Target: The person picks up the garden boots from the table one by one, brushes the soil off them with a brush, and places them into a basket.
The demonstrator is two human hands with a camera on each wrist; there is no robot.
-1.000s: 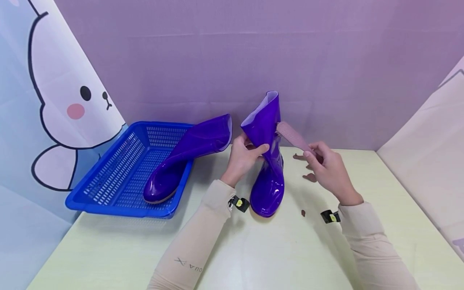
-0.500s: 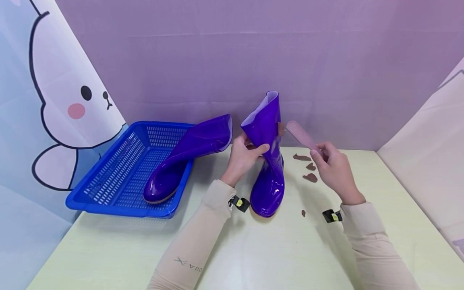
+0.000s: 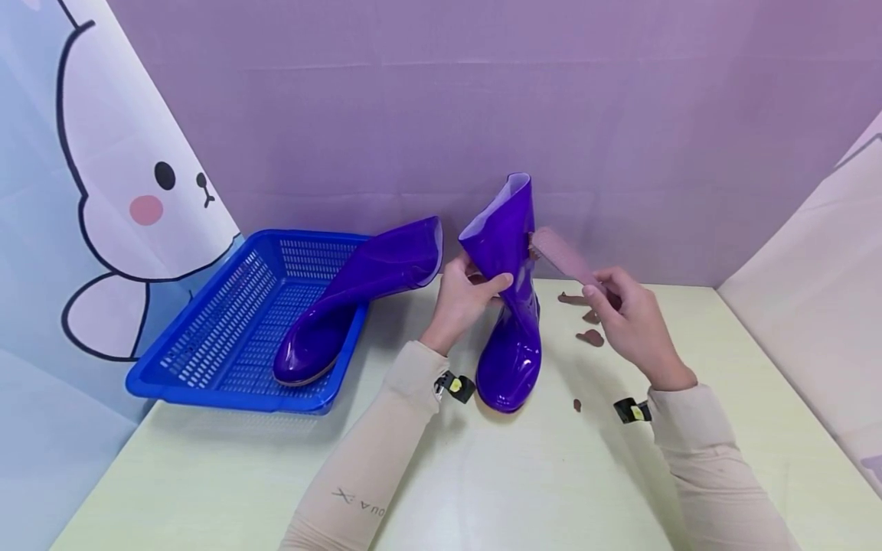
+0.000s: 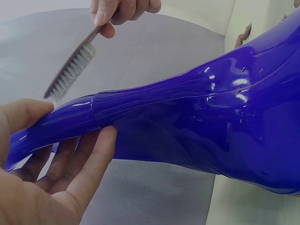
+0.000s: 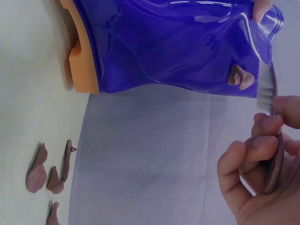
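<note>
A glossy purple rain boot [image 3: 508, 360] stands upright on the table, its pale-lined opening at the top. My left hand [image 3: 463, 301] grips its shaft, thumb on the near side. In my right hand [image 3: 637, 325] is a pinkish-brown brush [image 3: 561, 252] with pale bristles [image 5: 265, 86], held by the handle. The brush head is at the right side of the shaft, beside a brown mud-like lump [image 5: 240, 77] stuck there. Small brown specks [image 4: 241, 89] dot the boot's lower part in the left wrist view. The boot has an orange sole [image 5: 84, 70].
A blue plastic basket [image 3: 200, 398] stands on the left, with a second purple boot [image 3: 372, 268] leaning over its right rim. Several brown lumps [image 3: 590, 337] lie on the pale table [image 3: 496, 490] right of the standing boot. A purple cloth backdrop [image 3: 620, 138] rises behind.
My right hand drew the brush away from the shaft to the right, then brought it back left against the boot's side. The left hand and both boots keep their places.
</note>
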